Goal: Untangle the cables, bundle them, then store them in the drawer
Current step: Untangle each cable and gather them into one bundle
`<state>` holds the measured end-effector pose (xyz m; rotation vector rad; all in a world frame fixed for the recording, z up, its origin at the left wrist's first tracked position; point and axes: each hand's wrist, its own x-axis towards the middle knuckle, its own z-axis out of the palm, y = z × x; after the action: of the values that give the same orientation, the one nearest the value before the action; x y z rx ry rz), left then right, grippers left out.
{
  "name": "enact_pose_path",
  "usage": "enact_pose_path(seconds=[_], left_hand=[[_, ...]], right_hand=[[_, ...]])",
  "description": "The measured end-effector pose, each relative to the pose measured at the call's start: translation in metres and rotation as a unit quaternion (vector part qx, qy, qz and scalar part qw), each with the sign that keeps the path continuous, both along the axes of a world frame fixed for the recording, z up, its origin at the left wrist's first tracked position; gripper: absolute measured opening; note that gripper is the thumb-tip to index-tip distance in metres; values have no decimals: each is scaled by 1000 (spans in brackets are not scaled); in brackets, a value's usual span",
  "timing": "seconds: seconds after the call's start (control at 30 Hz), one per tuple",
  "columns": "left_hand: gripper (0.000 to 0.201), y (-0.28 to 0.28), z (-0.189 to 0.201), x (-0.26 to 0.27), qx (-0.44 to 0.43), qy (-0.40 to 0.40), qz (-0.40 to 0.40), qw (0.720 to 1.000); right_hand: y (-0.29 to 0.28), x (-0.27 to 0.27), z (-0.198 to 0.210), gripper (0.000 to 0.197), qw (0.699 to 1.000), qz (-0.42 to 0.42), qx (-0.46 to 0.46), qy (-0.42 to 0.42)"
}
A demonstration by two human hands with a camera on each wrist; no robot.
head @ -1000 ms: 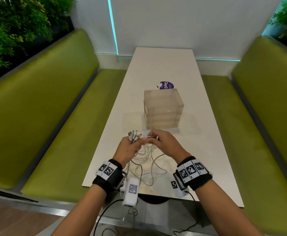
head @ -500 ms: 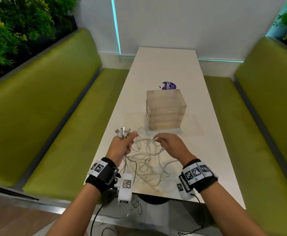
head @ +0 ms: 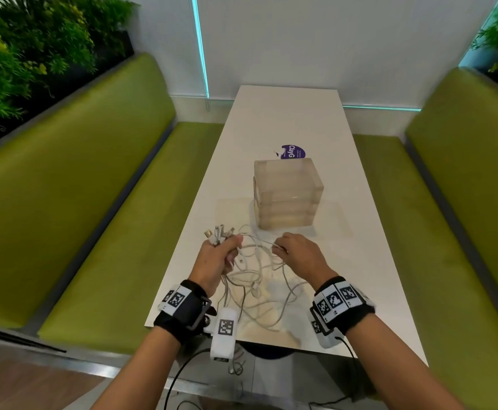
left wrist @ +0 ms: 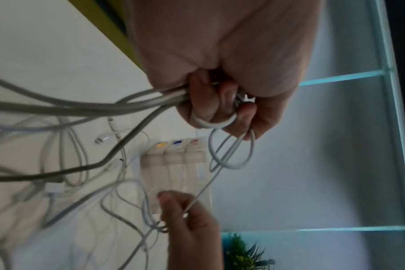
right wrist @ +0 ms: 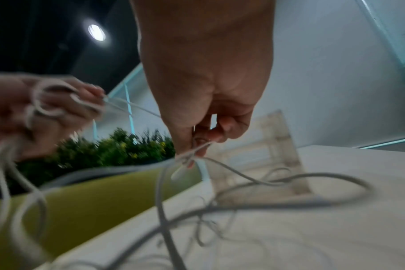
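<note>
The left hand is closed tight around a bunch of cables, with their plug ends sticking up out of the fist. One loop goes round a finger. The right hand pinches one thin cable between thumb and fingertip; that view is blurry, so it may be holding two strands.

The rest of the cables hang down from both hands in a loose messy pile on the table, just below the hands. The small drawer box sits just past the right hand.

The cables look light, soft and bendy. They should slide easily but catch on each other. I think the plug ends are the best places to hold.
</note>
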<state>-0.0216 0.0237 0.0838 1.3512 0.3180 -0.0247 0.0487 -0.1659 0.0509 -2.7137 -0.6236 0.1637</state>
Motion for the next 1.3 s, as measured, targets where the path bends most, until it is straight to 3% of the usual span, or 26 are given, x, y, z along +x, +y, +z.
enact_pose_path(seconds=[0.27, 0.37, 0.5, 0.6, 0.77, 0.87, 0.93, 1.03, 1.1, 1.2, 1.3], left_hand=[[27, 5, -10, 3, -76, 13, 74, 994], [23, -4, -16, 3, -31, 16, 49, 998], [18, -22, -17, 4, 42, 7, -16, 999], [19, -29, -14, 7, 78, 2, -41, 996], [14, -29, -5, 11, 128, 0, -90, 988], [16, -23, 0, 12, 193, 6, -152, 969], [10, -16, 1, 16, 273, 20, -205, 940], [16, -7, 1, 20, 354, 44, -251, 900], [20, -2, 2, 22, 355, 37, -212, 910], [14, 6, 2, 22, 264, 6, -89, 960], [16, 13, -1, 23, 178, 5, 13, 984]], right_hand=[[-12, 2, -1, 26, 999, -12, 35, 14], [-2, -3, 8, 22, 998, 21, 58, 10], [20, -11, 18, 23, 998, 64, 5, -20], [27, -13, 16, 23, 999, 38, 10, -20], [24, -12, 12, 11, 991, 81, -13, -110], [24, -9, 9, 10, 985, 89, -3, -150], [21, -8, 7, 5, 980, 92, 20, -174], [17, -5, 2, 14, 983, 62, 3, -173], [14, -2, -1, 15, 986, 32, -23, -163], [7, 5, -7, 6, 988, -2, -31, -151], [2, 9, -16, 18, 992, -1, -52, -114]])
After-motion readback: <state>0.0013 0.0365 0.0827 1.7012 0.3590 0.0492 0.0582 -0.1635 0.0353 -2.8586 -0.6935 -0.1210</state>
